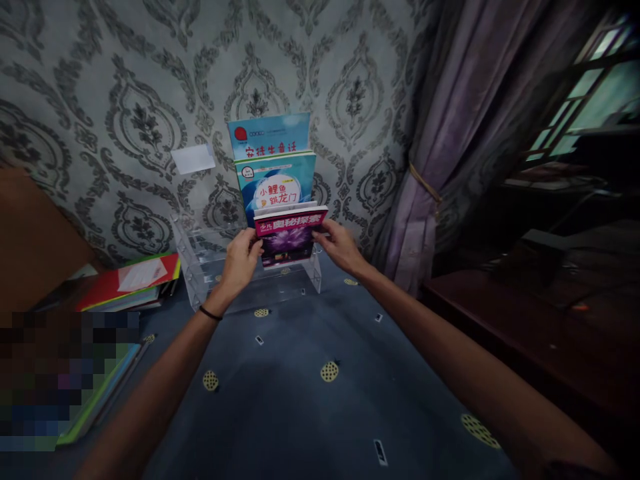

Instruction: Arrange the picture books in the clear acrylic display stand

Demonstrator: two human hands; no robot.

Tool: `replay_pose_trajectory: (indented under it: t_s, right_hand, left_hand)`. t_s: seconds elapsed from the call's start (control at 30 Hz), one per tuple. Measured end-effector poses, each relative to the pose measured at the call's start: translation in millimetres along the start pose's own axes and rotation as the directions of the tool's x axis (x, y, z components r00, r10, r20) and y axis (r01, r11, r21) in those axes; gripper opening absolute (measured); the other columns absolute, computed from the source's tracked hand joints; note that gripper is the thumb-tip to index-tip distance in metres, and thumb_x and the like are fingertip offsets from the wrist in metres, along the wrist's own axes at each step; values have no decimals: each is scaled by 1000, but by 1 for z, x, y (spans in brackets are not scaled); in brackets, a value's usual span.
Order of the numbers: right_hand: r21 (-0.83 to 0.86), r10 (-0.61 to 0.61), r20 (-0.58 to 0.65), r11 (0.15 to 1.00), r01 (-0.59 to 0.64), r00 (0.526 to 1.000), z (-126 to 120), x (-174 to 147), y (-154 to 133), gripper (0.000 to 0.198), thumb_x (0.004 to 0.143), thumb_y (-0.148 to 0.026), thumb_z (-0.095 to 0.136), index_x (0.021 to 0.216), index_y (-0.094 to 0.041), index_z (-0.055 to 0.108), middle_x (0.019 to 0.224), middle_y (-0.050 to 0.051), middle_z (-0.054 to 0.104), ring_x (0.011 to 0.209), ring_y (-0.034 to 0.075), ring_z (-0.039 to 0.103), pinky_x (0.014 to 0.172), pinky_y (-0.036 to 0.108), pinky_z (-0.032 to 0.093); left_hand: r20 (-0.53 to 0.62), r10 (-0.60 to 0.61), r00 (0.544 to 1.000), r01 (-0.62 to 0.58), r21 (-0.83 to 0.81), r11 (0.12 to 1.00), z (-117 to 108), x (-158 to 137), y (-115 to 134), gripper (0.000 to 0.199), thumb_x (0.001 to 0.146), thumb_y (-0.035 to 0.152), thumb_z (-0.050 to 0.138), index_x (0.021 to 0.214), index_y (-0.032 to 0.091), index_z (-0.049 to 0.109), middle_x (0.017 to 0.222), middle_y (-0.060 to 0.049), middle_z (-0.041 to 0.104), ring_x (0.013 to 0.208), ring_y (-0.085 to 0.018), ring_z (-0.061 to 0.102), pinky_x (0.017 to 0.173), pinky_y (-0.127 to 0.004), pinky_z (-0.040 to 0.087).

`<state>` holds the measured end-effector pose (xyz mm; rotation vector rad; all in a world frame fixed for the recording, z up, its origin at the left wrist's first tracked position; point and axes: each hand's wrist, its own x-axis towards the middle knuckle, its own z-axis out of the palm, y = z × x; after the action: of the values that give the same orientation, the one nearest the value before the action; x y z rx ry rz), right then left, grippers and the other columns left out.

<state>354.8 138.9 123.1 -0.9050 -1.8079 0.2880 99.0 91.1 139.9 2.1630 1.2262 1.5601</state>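
Purple book: right in the middle of things, the purple book (pixel 291 241) with white and pink title characters is at the front of the clear rack, cover facing the camera; can't tell if its bottom edge is resting in a slot.
Left hand: the left hand (pixel 240 260) has its grip closed on the purple book's left edge, thumb on the cover side. There's a thin black wristband (pixel 211 313) on that arm.
Right hand: the right hand (pixel 341 247) has a similar grip, pinched onto the opposite edge near the top corner.
Clear rack: the see-through tiered rack (pixel 189 267) stands near the wall, kinda hard to make out in this light.
Books behind: the teal carp-story book (pixel 277 183) is upright behind the purple one, and the blue fairy-tale book (pixel 273 130) pokes up behind that.
Left side stuff: a red folder (pixel 103 291) tops a small pile, with a white paper (pixel 143 275) on it. Closer in, a green-edged book (pixel 95 400) is partly lost to pixelation.
Pineapple cloth: dark blue pineapple-print cloth (pixel 285 427) under it all.
Backdrop: grey damask wallpaper (pixel 155 87), plus a tied purple curtain (pixel 450 133) on the right.
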Motion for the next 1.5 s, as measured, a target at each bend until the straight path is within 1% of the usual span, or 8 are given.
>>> replay_pose_trajectory:
  t_s: [0.2, 0.37, 0.47, 0.53, 0.9, 1.1, 1.3, 1.5]
  right_hand:
    - [-195, 67, -113, 977, -88, 991, 6, -2, 6, 14, 83, -26, 62, 94, -21, 69, 92, 8, 71, 87, 26, 65, 81, 41, 53]
    - [-169, 116, -154, 975, -142, 981, 9, -5, 8, 22, 83, -29, 62, 104, -21, 68, 86, 6, 72, 78, 24, 66, 77, 39, 52]
    - [-169, 85, -136, 980, -108, 987, 11, -5, 9, 20, 83, -29, 60, 99, -22, 69, 92, 7, 73, 82, 24, 66, 80, 39, 51]
    - [-175, 85, -131, 979, -108, 988, 13, -4, 9, 19, 83, -30, 58, 95, -21, 70, 93, 8, 73, 83, 25, 65, 81, 39, 51]
    - [-168, 96, -119, 979, -116, 988, 20, 13, 9, 18, 85, -30, 56, 86, -22, 72, 85, 6, 74, 78, 24, 66, 74, 36, 51]
    - [-172, 101, -121, 978, -121, 988, 20, 15, 14, 17, 84, -30, 57, 85, -22, 72, 85, 5, 74, 78, 24, 65, 74, 36, 51]
    - [-172, 102, -142, 977, -126, 985, 22, 13, 11, 19, 85, -30, 56, 90, -22, 72, 87, 7, 73, 81, 25, 65, 77, 38, 51]
    - [-126, 133, -176, 980, -157, 975, 24, 14, 8, 21, 83, -29, 57, 100, -21, 68, 84, 6, 71, 78, 25, 65, 77, 40, 52]
  left_hand:
    - [-47, -132, 990, 131, -25, 991, 7, 1, -14, 13, 86, 16, 56, 91, 22, 47, 81, 3, 60, 66, -14, 67, 65, -28, 53]
    - [-67, -86, 994, 90, 62, 994, 9, 2, -20, 16, 88, 18, 57, 101, 23, 49, 82, 2, 60, 70, -16, 64, 70, -30, 51]
    - [-1, -43, 999, 42, 151, 988, 10, 1, -21, 3, 92, 21, 54, 94, 23, 52, 81, 0, 61, 75, -18, 63, 75, -32, 50]
    - [23, -38, 999, 33, 177, 984, 11, 1, -22, 6, 93, 23, 52, 87, 23, 52, 79, -1, 60, 76, -19, 62, 76, -33, 50]
    - [8, -104, 995, 102, 142, 985, 12, 12, -34, 19, 97, 30, 44, 79, 24, 48, 66, 1, 60, 56, -17, 63, 57, -28, 47]
    - [7, -113, 994, 111, 148, 983, 16, 12, -33, 19, 97, 28, 44, 79, 25, 48, 66, 1, 61, 58, -18, 65, 59, -29, 48]
    - [-9, -132, 991, 131, 192, 973, 14, 9, -30, 9, 95, 26, 48, 87, 25, 47, 71, 0, 62, 61, -21, 64, 62, -31, 46]
    - [4, -115, 993, 104, 383, 918, 14, 5, -28, 5, 97, 25, 50, 91, 24, 49, 76, -4, 64, 71, -25, 66, 68, -32, 44]
